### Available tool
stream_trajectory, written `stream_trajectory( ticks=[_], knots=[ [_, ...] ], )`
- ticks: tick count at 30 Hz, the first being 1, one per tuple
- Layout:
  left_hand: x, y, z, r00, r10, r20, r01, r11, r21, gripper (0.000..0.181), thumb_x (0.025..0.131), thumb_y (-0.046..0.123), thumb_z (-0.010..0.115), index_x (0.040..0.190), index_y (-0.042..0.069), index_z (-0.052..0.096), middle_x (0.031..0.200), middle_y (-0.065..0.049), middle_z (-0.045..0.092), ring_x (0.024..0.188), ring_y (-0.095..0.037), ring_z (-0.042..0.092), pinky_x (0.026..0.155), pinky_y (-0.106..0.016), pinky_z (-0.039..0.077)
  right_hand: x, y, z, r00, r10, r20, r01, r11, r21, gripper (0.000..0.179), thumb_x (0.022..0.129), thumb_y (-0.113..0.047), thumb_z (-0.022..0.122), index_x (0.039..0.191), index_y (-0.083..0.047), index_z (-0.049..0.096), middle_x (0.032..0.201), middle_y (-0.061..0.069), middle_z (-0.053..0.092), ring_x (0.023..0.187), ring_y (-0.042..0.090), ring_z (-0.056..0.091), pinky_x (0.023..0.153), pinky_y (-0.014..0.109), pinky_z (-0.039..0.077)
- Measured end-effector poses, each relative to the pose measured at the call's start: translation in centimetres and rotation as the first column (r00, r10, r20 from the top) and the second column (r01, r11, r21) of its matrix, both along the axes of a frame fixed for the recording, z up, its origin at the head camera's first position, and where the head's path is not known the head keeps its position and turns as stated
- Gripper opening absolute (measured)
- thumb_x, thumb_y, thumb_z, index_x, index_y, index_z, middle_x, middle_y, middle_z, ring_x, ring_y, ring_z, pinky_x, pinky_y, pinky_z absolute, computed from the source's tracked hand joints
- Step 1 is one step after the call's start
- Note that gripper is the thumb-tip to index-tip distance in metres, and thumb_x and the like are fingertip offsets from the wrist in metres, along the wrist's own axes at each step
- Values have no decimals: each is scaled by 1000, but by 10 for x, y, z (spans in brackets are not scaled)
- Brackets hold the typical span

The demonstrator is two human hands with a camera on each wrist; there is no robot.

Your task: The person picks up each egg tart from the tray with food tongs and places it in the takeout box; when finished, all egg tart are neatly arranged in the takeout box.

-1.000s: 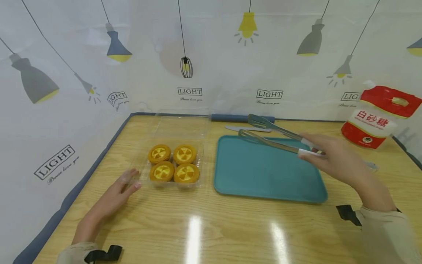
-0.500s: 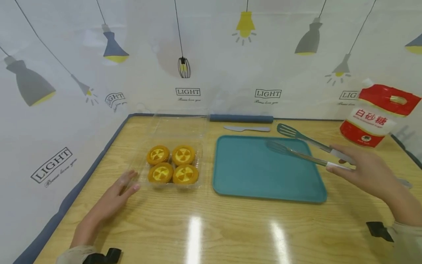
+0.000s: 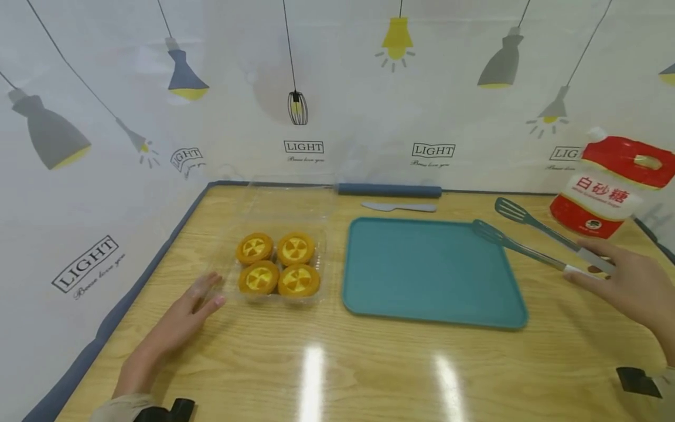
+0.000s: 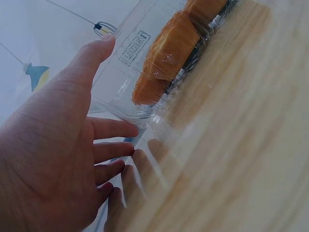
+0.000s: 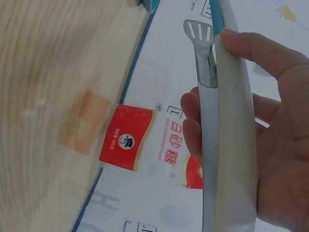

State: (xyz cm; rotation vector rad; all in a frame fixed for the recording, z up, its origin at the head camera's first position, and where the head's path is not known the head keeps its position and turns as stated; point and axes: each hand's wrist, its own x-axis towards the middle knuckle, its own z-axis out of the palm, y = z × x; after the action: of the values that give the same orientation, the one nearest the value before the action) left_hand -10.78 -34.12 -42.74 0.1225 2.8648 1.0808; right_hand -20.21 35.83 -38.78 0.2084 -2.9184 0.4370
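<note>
My right hand (image 3: 627, 281) grips the white handles of a pair of tongs (image 3: 548, 234) with slotted teal heads. The two tong arms stand apart, the nearer head over the right edge of a teal tray (image 3: 422, 269). In the right wrist view the thumb lies along one handle (image 5: 235, 125) and fingers wrap the other. My left hand (image 3: 181, 313) has its fingers extended at the left side of a clear plastic box (image 3: 324, 252), its lid raised at the back. Inside sit several round egg tarts (image 3: 297, 280). In the left wrist view, fingertips are right at the box's corner.
A red and white bag of sugar (image 3: 601, 196) stands at the back right. Behind the tray lies a grey knife (image 3: 399, 207), with a blue roll (image 3: 390, 189) along the wall. A printed wall sheet (image 3: 358, 88) bounds the table at the back and left.
My right hand has drawn the tongs to the right, from over the tray's back edge toward the sugar bag. The left hand has stayed by the box.
</note>
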Motion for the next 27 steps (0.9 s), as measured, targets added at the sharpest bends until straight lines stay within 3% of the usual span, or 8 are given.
stream_trajectory(
  ticks=[5,13,15,18,22,24,27],
  knots=[
    [-1,-1,0,1000,-4,-10,4,1000,1,64,97,41,45,145,3,28,151,-22,13,134,-47,13,101,-66,13,-14,27,-26,998,-51,23,50,998,27,86,76,-54,70,130,7,44,101,37,57,77,47,58,47,41,45],
    [-3,0,2,1000,-12,-5,12,1000,18,65,97,42,45,145,1,27,151,-23,11,134,-47,11,101,-66,13,1,4,-2,988,-72,140,67,997,41,83,81,-51,66,124,14,42,86,33,59,67,37,55,54,45,44],
    [-3,0,3,1000,-10,-1,10,1000,17,66,97,42,45,145,2,27,151,-23,11,134,-47,11,101,-67,13,4,1,1,984,-83,160,77,996,47,82,82,-51,65,123,16,41,91,34,56,72,39,52,59,51,45],
    [-4,1,4,1000,-12,-1,12,1000,15,65,97,42,45,145,1,28,151,-24,12,134,-47,11,100,-67,13,1,9,-6,977,-110,183,101,993,57,85,83,-53,63,124,17,40,99,36,50,78,43,46,66,57,43],
    [-4,1,2,1000,-16,-4,16,1000,12,65,97,41,45,145,1,28,151,-24,12,134,-48,11,100,-67,13,-15,34,-35,976,-149,157,139,988,74,89,82,-59,60,129,14,39,107,38,46,83,45,44,69,61,42],
    [-3,1,1,1000,-14,-3,15,1000,15,64,97,41,45,145,1,28,151,-24,12,134,-47,11,100,-67,13,-16,37,-36,977,-152,152,142,987,73,88,82,-58,60,129,13,38,110,39,45,86,47,44,73,64,39],
    [-1,0,-1,1000,-9,-5,10,1000,17,64,97,40,46,146,2,27,151,-23,12,134,-47,11,101,-67,13,-10,26,-23,978,-140,156,131,989,66,84,84,-54,61,126,16,39,111,41,44,91,51,43,75,66,38]
  ],
)
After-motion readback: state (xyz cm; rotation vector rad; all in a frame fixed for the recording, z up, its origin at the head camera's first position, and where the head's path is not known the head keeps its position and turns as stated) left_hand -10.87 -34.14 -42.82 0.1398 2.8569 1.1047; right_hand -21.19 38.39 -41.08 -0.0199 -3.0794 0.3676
